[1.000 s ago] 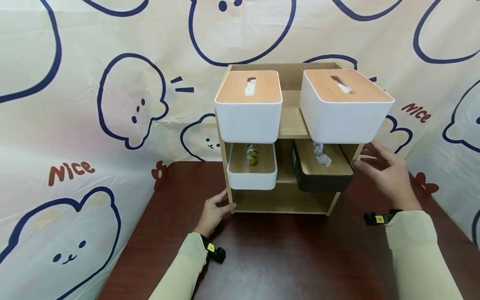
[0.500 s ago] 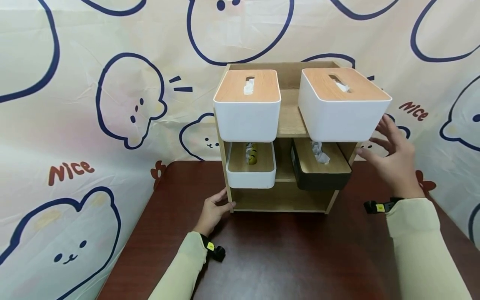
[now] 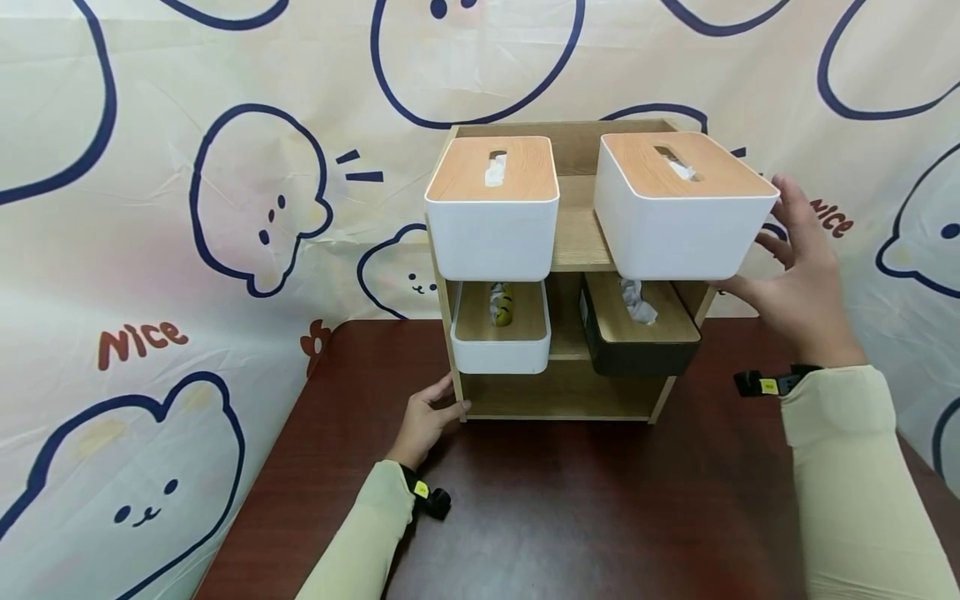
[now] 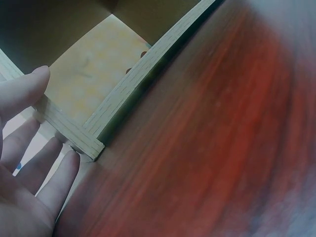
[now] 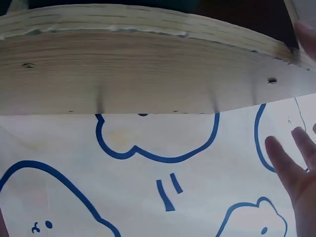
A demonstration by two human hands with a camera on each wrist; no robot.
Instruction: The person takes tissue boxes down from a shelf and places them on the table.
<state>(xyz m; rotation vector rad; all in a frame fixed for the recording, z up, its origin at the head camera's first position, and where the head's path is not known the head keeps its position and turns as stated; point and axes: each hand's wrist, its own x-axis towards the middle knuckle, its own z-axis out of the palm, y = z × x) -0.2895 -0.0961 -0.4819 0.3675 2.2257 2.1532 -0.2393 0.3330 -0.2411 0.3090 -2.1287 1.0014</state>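
Observation:
A wooden shelf stands on the table, and my left hand holds its lower left side panel. In the left wrist view the thumb lies at the panel's front edge, with the other fingers on the outer side. My right hand is raised beside the upper right white tissue box, fingers spread. Its thumb is at the right side panel by the front edge. In the right wrist view the other fingers stand apart from that panel. The head view partly hides the right fingertips behind the box.
Another white tissue box with a wood lid sits upper left. Below it, a low white box bears a yellow-and-black item. A dark tissue box sits middle right. Both upper boxes overhang the shelf front. Patterned cloth hangs behind the table.
My right hand has moved up along the shelf's right side, from beside the dark box to beside the upper right white box, its fingers spreading. The left hand stays in place.

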